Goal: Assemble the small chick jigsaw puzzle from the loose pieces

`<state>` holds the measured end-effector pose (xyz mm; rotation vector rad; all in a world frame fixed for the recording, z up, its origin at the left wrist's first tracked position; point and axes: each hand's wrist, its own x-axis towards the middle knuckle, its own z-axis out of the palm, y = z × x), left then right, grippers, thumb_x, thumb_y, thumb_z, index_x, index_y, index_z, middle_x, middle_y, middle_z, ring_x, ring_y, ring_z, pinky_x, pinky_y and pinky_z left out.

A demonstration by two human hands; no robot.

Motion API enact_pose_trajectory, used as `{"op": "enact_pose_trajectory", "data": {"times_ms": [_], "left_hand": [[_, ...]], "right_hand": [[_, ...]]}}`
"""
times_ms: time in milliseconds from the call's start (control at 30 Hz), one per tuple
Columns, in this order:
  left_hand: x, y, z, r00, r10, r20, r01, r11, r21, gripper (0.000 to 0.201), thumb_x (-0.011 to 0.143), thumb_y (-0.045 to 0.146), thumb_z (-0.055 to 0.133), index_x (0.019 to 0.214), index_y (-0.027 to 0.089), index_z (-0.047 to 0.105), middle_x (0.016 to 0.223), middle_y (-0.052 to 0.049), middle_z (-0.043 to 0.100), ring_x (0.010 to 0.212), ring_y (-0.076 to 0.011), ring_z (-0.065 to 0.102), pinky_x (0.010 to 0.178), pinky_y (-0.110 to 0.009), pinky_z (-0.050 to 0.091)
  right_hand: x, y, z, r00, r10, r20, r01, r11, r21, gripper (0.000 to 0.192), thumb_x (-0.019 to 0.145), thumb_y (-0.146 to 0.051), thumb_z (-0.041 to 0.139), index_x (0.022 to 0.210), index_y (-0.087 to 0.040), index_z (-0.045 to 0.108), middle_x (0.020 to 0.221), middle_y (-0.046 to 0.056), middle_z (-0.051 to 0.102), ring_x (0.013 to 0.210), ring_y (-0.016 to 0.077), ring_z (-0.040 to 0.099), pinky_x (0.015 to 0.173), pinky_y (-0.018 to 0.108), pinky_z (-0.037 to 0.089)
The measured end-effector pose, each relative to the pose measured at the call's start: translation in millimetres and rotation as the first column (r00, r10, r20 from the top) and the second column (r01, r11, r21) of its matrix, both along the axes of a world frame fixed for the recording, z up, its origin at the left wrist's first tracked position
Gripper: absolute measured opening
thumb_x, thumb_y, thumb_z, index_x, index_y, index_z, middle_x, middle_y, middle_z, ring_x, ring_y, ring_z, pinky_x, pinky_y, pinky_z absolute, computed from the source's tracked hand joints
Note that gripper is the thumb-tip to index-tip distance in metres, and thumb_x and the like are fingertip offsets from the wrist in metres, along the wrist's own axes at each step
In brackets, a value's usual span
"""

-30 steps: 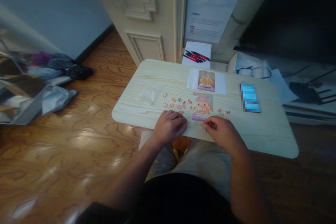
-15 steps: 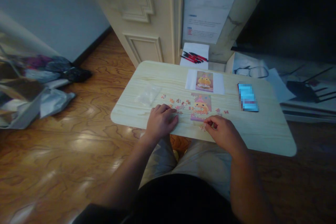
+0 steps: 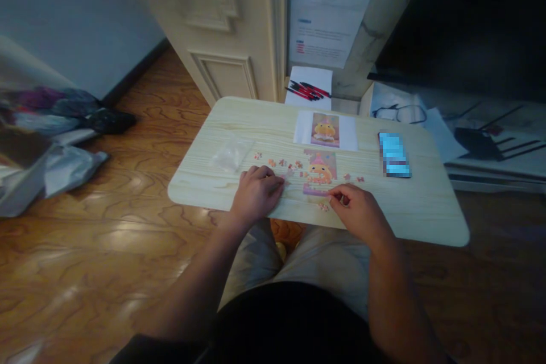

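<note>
Resting on a pale wood-grain table [image 3: 409, 210] with rounded corners, both hands sit near its front edge. The left hand [image 3: 256, 193], fingers curled and loosely closed, has slid left from the jigsaw [image 3: 319, 173] since a second ago and now touches scattered small pieces [image 3: 281, 164]. The right hand [image 3: 358, 213] pinches at the flat rectangular jigsaw's front edge.

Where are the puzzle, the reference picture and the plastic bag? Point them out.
puzzle [image 3: 319, 172], head view, on its assembled middle.
reference picture [image 3: 325, 129], head view, on the printed figure.
plastic bag [image 3: 232, 152], head view, on its centre.
</note>
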<state>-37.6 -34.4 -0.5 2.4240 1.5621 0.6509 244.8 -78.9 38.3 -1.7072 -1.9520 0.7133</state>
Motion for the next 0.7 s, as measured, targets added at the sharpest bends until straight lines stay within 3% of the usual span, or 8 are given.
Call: {"op": "enact_pose_trajectory", "data": {"times_ms": [233,700], "left_hand": [[1.2,-1.2,2.8,0.999,0.012,-0.043,-0.013,1.000,-0.014,0.024,0.092,0.034,0.065,0.112,0.029,0.078,0.105,-0.007,0.069,0.099,-0.0272,0.059,0.084,-0.043,0.043],[4.2,-5.2,2.7,0.998,0.057,0.014,-0.056,0.998,-0.016,0.028,0.089,0.034,0.066,0.114,0.024,0.074,0.107,-0.008,0.070,0.103,-0.0285,0.061,0.092,-0.045,0.045]], "right_hand": [[-0.2,-0.3,1.1,1.000,-0.012,-0.004,0.012,1.000,-0.011,0.014,0.094,-0.023,0.061,0.094,-0.023,0.075,0.091,0.005,0.074,0.080,0.0198,0.066,0.072,0.032,0.048],[1.7,-1.7,-1.5,1.000,-0.017,-0.018,0.017,1.000,0.002,0.013,0.094,-0.023,0.061,0.094,-0.023,0.074,0.091,0.004,0.074,0.079,0.0196,0.065,0.072,0.032,0.048]]}}
